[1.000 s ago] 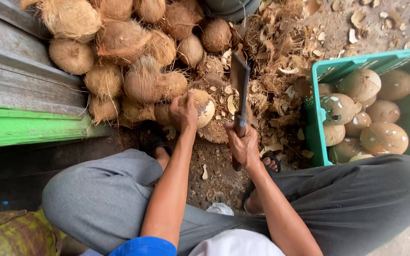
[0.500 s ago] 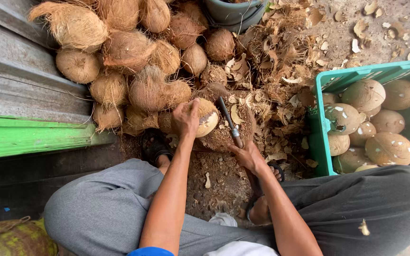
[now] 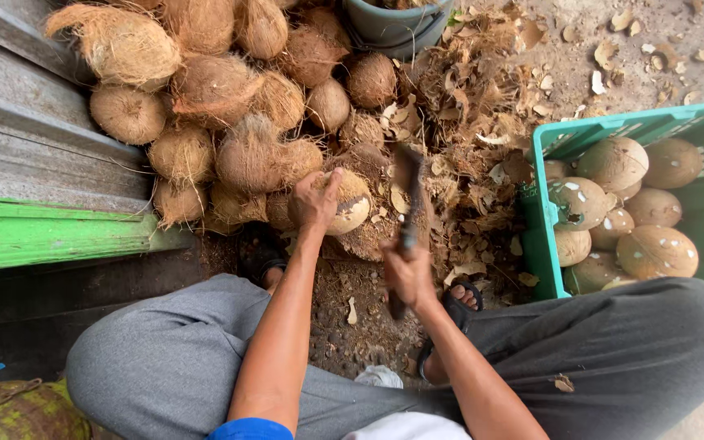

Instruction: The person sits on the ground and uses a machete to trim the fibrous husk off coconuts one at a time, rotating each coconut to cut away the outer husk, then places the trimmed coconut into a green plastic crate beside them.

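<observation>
My left hand [image 3: 316,201] grips a partly peeled coconut [image 3: 349,201] that rests on a low block amid husk scraps. My right hand [image 3: 407,273] is closed around the handle of a dark cleaver [image 3: 407,183], whose blade is raised and blurred just right of the coconut. I sit with grey-trousered knees spread to either side and sandalled feet on the dirt below the coconut.
A heap of fibrous brown coconuts [image 3: 230,114] lies ahead and left. A green plastic crate [image 3: 543,236] at right holds several peeled coconuts [image 3: 613,163]. Husk chips [image 3: 482,106] litter the ground; a grey-green bucket [image 3: 397,24] stands behind. Grey and green boards [image 3: 34,228] lie left.
The cleaver struck down beside the coconut half a second ago and is lifted again now. My left hand has kept its hold on the coconut.
</observation>
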A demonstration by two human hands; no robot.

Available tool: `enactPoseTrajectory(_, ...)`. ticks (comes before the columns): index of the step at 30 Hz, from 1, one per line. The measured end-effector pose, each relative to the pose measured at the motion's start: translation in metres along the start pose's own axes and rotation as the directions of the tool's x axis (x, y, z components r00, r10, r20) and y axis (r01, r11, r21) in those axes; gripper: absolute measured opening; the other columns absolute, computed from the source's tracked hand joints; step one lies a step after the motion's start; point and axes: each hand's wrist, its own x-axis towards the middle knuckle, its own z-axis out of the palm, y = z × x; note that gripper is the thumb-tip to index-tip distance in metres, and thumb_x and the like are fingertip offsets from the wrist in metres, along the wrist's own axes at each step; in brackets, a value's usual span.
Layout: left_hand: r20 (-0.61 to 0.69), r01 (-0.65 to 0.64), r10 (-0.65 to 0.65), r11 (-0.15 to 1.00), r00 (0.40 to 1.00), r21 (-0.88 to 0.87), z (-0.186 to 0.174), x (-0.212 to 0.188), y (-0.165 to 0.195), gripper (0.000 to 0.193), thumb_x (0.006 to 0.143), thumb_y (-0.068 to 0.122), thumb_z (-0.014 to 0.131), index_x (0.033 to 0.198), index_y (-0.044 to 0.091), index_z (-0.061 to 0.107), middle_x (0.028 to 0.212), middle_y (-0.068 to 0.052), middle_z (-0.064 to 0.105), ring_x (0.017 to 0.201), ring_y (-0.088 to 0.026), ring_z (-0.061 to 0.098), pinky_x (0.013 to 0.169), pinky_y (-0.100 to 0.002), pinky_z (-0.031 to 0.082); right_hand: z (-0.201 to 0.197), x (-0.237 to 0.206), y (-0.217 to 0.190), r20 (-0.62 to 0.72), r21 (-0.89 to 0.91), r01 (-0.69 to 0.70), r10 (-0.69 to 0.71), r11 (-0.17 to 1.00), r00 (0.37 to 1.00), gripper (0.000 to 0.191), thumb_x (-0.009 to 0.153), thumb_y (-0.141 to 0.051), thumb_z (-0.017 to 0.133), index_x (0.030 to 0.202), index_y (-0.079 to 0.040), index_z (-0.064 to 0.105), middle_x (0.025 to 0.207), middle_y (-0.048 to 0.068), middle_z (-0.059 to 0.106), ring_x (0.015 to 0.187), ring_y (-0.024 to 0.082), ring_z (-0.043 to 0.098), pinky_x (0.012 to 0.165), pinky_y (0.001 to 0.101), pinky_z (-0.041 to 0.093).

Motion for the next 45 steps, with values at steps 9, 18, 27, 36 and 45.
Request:
enactPoseTrajectory(9,0.034,0.035,-0.037,0.997,0.999,0.069,-0.005,-0.006,0.003,0.051,0.094,0.061,0.061,0.104,0.014,0.078,0.104,-0.012,0.073,0.088,-0.024,0.066,0.075,-0.041,0.050,-0.004,-0.007,-0.007,-0.020,0.004,0.199,-0.199,0.980,0.980,0.036,0.101,-0.029,0.067,0.072,-0.014,0.053,0.056,-0.001,0.055,0.041,0.010,0.048,0.039,0.0269,0.044)
enactPoseTrajectory(18,0.017,0.020,-0.020,1.000,1.000,-0.018,-0.007,-0.009,0.006,0.045,0.094,0.052,0.065,0.090,0.008,0.072,0.087,-0.009,0.067,0.079,-0.023,0.063,0.070,-0.042,0.048,0.004,0.001,0.018,0.006,-0.236,0.084,-0.085,0.968,0.996,0.039,0.100,-0.033,0.064,0.069,-0.014,0.049,0.055,-0.003,0.051,0.042,0.010,0.043,0.038,0.0294,0.039)
enactPoseTrajectory(27,-0.060,-0.141,0.129,0.941,0.990,-0.306,0.009,0.005,-0.004,0.043,0.091,0.049,0.069,0.078,0.009,0.065,0.070,-0.002,0.059,0.066,-0.021,0.056,0.061,-0.041,0.046,0.002,0.016,0.029,-0.028,-0.454,-0.065,0.058,0.889,0.998,0.041,0.098,-0.035,0.067,0.074,-0.004,0.052,0.057,0.002,0.051,0.048,0.011,0.047,0.043,0.0325,0.039)
enactPoseTrajectory(36,-0.007,0.016,-0.018,0.970,1.000,-0.243,-0.004,-0.008,0.006,0.045,0.094,0.048,0.068,0.087,0.003,0.068,0.068,0.001,0.066,0.058,-0.013,0.057,0.049,-0.032,0.046,0.009,0.012,0.031,-0.027,-0.406,-0.194,0.200,0.893,0.979,0.019,0.097,-0.036,0.060,0.085,-0.023,0.057,0.058,-0.002,0.053,0.042,0.013,0.045,0.041,0.0335,0.046)
enactPoseTrajectory(45,-0.117,-0.040,0.019,0.982,0.993,-0.185,0.005,-0.009,-0.006,0.034,0.089,0.045,0.072,0.089,0.011,0.073,0.072,0.000,0.064,0.061,-0.015,0.057,0.054,-0.035,0.045,0.004,0.008,0.035,-0.076,-0.329,0.084,-0.116,0.941,0.990,0.018,0.097,-0.030,0.063,0.084,-0.018,0.059,0.060,-0.004,0.050,0.049,0.007,0.043,0.041,0.0298,0.038)
